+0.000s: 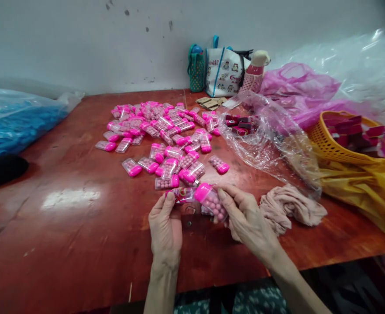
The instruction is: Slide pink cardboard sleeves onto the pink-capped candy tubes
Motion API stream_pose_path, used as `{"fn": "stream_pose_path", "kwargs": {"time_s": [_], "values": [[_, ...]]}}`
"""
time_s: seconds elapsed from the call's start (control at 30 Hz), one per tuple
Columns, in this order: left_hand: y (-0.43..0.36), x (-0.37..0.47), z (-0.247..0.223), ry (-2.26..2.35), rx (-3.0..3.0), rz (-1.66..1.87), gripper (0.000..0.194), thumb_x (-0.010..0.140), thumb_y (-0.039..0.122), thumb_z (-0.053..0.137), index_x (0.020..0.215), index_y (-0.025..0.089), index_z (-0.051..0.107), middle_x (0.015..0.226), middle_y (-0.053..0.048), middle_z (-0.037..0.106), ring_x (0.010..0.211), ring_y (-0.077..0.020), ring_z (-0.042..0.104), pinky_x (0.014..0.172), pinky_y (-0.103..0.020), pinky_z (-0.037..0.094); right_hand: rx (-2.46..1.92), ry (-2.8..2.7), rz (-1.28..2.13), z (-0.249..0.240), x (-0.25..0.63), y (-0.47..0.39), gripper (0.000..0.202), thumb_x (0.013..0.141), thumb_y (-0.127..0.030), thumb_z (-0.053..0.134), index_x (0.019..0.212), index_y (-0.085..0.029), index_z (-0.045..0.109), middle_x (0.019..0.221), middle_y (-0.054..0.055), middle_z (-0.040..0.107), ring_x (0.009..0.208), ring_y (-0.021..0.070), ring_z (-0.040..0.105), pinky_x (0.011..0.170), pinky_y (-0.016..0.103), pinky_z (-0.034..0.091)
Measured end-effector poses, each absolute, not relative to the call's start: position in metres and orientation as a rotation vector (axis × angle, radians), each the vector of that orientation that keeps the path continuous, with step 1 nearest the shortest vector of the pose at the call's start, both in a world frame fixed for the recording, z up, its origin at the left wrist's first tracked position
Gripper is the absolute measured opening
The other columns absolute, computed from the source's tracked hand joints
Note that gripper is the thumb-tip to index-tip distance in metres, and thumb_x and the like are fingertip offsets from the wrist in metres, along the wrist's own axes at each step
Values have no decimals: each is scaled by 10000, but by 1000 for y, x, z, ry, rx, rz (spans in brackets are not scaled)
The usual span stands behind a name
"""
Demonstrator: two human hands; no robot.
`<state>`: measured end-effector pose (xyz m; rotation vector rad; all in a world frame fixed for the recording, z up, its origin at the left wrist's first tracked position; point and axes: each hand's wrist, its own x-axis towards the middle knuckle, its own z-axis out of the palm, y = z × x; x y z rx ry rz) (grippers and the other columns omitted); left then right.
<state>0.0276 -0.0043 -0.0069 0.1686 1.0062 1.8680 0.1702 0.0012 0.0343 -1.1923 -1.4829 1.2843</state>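
Note:
My right hand [246,216] grips a small clear candy box [214,206] with a bright pink cap, full of pink balls, tilted with its cap to the upper left. In my left hand [166,222], thumb and fingers pinch a clear printed plastic sleeve [183,195] with dark red and green marks. The sleeve's right end is beside the box's cap; whether they touch, I cannot tell. Just beyond my hands lies a loose pile of similar candy boxes [166,168], spreading toward the back of the table [81,235]. Another box lies partly hidden beneath my hands.
On the right are a crumpled beige cloth [289,207], a clear plastic bag [271,144] with dark red pieces, and a yellow basket [323,139] of dark red sleeves. A bag of blue items [18,122] lies left. A white bag [223,72] and bottles stand by the wall.

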Motion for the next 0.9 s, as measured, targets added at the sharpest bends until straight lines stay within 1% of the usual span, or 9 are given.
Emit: {"fn": "stream_pose_path", "kwargs": {"time_s": [0.17,0.27,0.33,0.4,0.47,0.57,0.67,0.8,0.9], "values": [[-5,29,-7,1022,196,1886,137,535,178,774,633,171,679,648,23,694,612,-78,615,665,-194,488,-1263,-1508,1139,24,167,-4,234,896,-314,390,898,-184,585,670,-2,546,534,111,490,488,213,405],[-5,31,-5,1061,233,1896,139,519,172,780,611,186,677,641,26,693,612,-90,621,669,-208,493,-1224,-1447,1240,25,167,-7,242,889,-353,408,946,-193,581,651,-11,541,534,109,482,477,205,394],[-6,32,-3,1068,292,1880,110,550,179,764,620,185,680,672,8,701,653,-109,631,689,-228,496,-1207,-1387,1346,26,167,-9,255,862,-385,461,1007,-202,563,661,-16,552,529,105,481,464,199,392],[-7,32,-2,1061,344,1854,89,580,175,745,643,179,682,705,-9,706,687,-121,635,699,-238,497,-1227,-1346,1401,25,167,-11,307,825,-404,519,1057,-204,545,724,-4,579,533,103,484,457,199,396],[-7,32,-1,1054,366,1836,106,594,153,733,683,176,681,715,-8,704,677,-115,633,673,-221,497,-1265,-1340,1386,22,166,-13,337,808,-407,541,1074,-200,545,787,15,594,548,108,492,467,208,409],[-7,31,-1,1044,382,1823,176,619,124,715,781,170,666,751,-2,694,641,-91,619,612,-180,487,-1308,-1361,1279,19,163,-16,313,814,-379,541,1074,-205,556,793,16,597,588,123,515,515,223,439],[-7,30,-2,1020,388,1798,198,649,140,699,840,153,650,808,-14,682,658,-86,612,611,-171,486,-1330,-1441,1109,17,158,-20,268,831,-306,532,1079,-209,562,816,18,608,640,134,540,588,238,458],[-7,32,-1,962,314,1727,151,655,214,707,780,143,658,707,4,672,552,-66,585,544,-151,481,-1330,-1531,878,12,152,-24,264,843,-228,509,1098,-178,556,885,50,615,700,151,566,643,256,471],[-7,34,2,932,250,1721,161,636,275,722,716,148,663,678,-3,678,569,-91,606,569,-180,508,-1311,-1560,744,8,148,-24,271,843,-191,501,1108,-151,546,895,69,613,740,163,577,668,265,479]]}}
